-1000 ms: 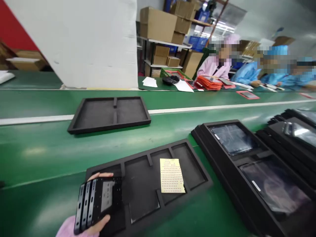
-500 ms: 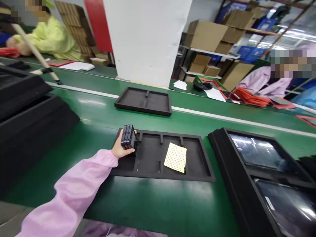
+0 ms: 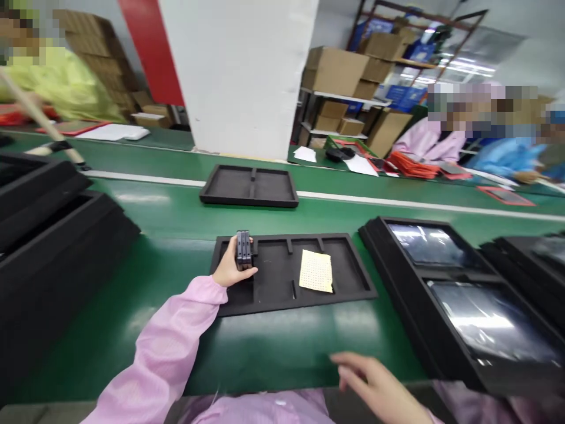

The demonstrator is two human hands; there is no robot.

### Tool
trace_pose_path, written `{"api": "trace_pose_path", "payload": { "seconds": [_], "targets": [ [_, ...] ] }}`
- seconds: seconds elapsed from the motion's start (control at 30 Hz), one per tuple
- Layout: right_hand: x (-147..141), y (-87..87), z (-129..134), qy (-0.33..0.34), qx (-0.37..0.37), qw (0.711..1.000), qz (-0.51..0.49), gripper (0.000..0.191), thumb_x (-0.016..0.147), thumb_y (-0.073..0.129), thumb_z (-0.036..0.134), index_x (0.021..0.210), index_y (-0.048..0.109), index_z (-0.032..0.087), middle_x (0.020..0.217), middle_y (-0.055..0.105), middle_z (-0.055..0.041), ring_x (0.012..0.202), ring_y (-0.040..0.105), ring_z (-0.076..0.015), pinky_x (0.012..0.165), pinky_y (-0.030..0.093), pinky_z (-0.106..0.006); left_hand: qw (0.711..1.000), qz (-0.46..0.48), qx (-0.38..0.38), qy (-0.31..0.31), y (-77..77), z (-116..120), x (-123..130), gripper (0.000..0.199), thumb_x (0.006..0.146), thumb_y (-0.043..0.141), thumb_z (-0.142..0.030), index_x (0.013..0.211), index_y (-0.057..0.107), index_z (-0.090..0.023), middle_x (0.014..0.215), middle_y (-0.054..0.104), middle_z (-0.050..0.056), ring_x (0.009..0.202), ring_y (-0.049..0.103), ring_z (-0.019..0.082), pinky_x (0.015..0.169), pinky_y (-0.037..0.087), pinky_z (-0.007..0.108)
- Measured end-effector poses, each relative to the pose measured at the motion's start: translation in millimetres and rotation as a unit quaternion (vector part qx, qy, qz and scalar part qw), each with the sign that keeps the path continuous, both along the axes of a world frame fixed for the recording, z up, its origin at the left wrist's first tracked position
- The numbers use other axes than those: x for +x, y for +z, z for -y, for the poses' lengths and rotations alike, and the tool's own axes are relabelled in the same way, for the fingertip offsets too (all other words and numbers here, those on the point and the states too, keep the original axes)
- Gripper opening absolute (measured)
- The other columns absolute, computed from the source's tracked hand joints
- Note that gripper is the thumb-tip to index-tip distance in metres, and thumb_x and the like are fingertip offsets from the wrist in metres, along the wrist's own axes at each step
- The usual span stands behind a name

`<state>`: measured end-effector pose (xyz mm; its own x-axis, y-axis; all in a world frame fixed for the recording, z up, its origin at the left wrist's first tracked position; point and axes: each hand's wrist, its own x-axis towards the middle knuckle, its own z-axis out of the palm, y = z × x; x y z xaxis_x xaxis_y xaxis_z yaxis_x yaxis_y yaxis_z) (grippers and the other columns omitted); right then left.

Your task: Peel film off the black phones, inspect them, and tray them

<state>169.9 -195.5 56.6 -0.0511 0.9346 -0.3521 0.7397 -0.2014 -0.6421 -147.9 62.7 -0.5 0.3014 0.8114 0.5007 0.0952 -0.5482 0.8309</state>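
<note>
My left hand (image 3: 230, 268) is closed round a stack of thin, dark, phone-like devices (image 3: 243, 250), held on edge over the left end of a black foam tray (image 3: 282, 305). The tray has several shallow compartments. A yellow sheet of small printed labels (image 3: 316, 272) lies in it, right of the middle. My right hand (image 3: 373, 383) is at the bottom right near the bench's front edge, slightly blurred, fingers apart and holding nothing. What lies under my left hand in the tray is hidden.
A black two-compartment tray (image 3: 251, 200) sits farther back on the green bench (image 3: 185, 206). Stacked black trays (image 3: 66, 277) stand at left. At right, a tray stack (image 3: 397, 306) holds glossy screens (image 3: 485, 318). Co-workers sit across the bench; a white pillar (image 3: 241, 76) stands behind.
My right hand has come into view at the bottom right. My left hand still grips the stack, now turned more upright. The whole view has shifted, showing more of the right side.
</note>
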Motion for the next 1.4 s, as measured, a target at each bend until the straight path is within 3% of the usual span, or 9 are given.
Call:
{"api": "trace_pose_path", "payload": {
  "seconds": [0.03, 0.17, 0.27, 0.33, 0.57, 0.8, 1.0, 1.23, 1.4],
  "targets": [
    [-5, -0.2, -14, 0.003, -0.005, 1.000, -0.026, 0.030, 0.098, 0.053, 0.041, 0.113, 0.072, 0.023, 0.078, 0.075, -0.0011, 0.079, 0.073, -0.0192, 0.083, 0.059, -0.036, 1.000, 0.005, 0.007, -0.001, 2.7, 2, 1, 0.079, 0.069, 0.081, -0.054, 0.128, 0.042, -0.019, 0.122, 0.057, 0.016, 0.115, 0.062, 0.033, 0.105, 0.047, 0.055],
    [-11, 5.6, -75, -0.099, 0.145, 0.984, -0.026, 0.031, 0.092, 0.054, 0.036, 0.112, 0.073, 0.021, 0.080, 0.077, -0.0034, 0.073, 0.073, -0.0202, 0.074, 0.060, -0.034, 0.999, 0.027, 0.038, -0.026, 25.9, 14, 6, 0.076, 0.069, 0.082, -0.048, 0.127, 0.041, -0.020, 0.123, 0.053, 0.015, 0.115, 0.059, 0.032, 0.106, 0.046, 0.055],
    [3, -0.4, -119, -0.189, 0.192, 0.962, 0.046, 0.025, 0.092, 0.058, 0.029, 0.111, 0.071, 0.019, 0.104, 0.076, -0.0095, 0.092, 0.071, -0.0229, 0.091, 0.055, -0.039, 0.995, 0.041, 0.071, -0.053, 45.6, 21, 14, 0.074, 0.070, 0.080, -0.048, 0.128, 0.043, -0.021, 0.123, 0.053, 0.014, 0.116, 0.058, 0.031, 0.105, 0.048, 0.052],
    [17, -9.4, -145, -0.214, 0.195, 0.953, 0.083, 0.020, 0.095, 0.060, 0.030, 0.108, 0.070, 0.018, 0.108, 0.073, -0.0097, 0.096, 0.069, -0.0212, 0.095, 0.054, -0.041, 0.992, 0.040, 0.097, -0.076, 50.7, 23, 23, 0.074, 0.071, 0.079, -0.047, 0.130, 0.043, -0.021, 0.123, 0.053, 0.014, 0.115, 0.058, 0.030, 0.103, 0.050, 0.050],
    [50, -36.8, -201, -0.199, 0.115, 0.968, 0.099, 0.025, 0.098, 0.062, 0.036, 0.114, 0.065, 0.017, 0.114, 0.067, -0.0073, 0.098, 0.067, -0.0188, 0.088, 0.058, -0.040, 0.991, -0.039, 0.066, -0.107, 22.3, 18, 48, 0.075, 0.072, 0.078, -0.039, 0.132, 0.040, -0.018, 0.123, 0.056, 0.017, 0.113, 0.063, 0.032, 0.099, 0.054, 0.051],
    [66, -56.9, -207, -0.168, 0.070, 0.983, -0.009, 0.027, 0.097, 0.063, 0.034, 0.115, 0.064, 0.015, 0.110, 0.068, -0.0064, 0.093, 0.068, -0.0179, 0.083, 0.059, -0.038, 0.985, -0.045, 0.120, -0.115, 10.1, 21, 43, 0.078, 0.069, 0.080, -0.034, 0.135, 0.041, -0.020, 0.125, 0.056, 0.016, 0.118, 0.061, 0.033, 0.099, 0.055, 0.051],
    [63, -60.2, -195, -0.122, 0.080, 0.982, -0.116, 0.022, 0.095, 0.068, 0.030, 0.109, 0.067, 0.014, 0.101, 0.070, -0.0045, 0.090, 0.069, -0.0170, 0.085, 0.060, -0.038, 0.985, -0.048, 0.141, -0.093, 7.6, 20, 41, 0.081, 0.068, 0.081, -0.032, 0.138, 0.042, -0.018, 0.123, 0.057, 0.017, 0.115, 0.062, 0.034, 0.096, 0.057, 0.053],
    [65, -63.0, -187, -0.150, 0.106, 0.971, -0.151, 0.022, 0.092, 0.070, 0.027, 0.109, 0.068, 0.014, 0.089, 0.073, -0.0025, 0.087, 0.072, -0.0174, 0.090, 0.059, -0.041, 0.995, -0.056, 0.059, -0.061, 10.5, 11, 29, 0.071, 0.072, 0.077, -0.036, 0.136, 0.048, -0.024, 0.124, 0.056, 0.013, 0.119, 0.057, 0.036, 0.109, 0.045, 0.063],
    [65, -67.1, -188, -0.171, 0.106, 0.969, -0.142, 0.017, 0.095, 0.068, 0.030, 0.101, 0.069, 0.014, 0.097, 0.073, -0.0040, 0.093, 0.071, -0.0177, 0.090, 0.059, -0.041, 0.997, -0.057, 0.024, -0.052, 7.9, 11, 28, 0.069, 0.072, 0.076, -0.040, 0.134, 0.049, -0.025, 0.127, 0.055, 0.014, 0.120, 0.056, 0.039, 0.112, 0.038, 0.070]
  ]
}}
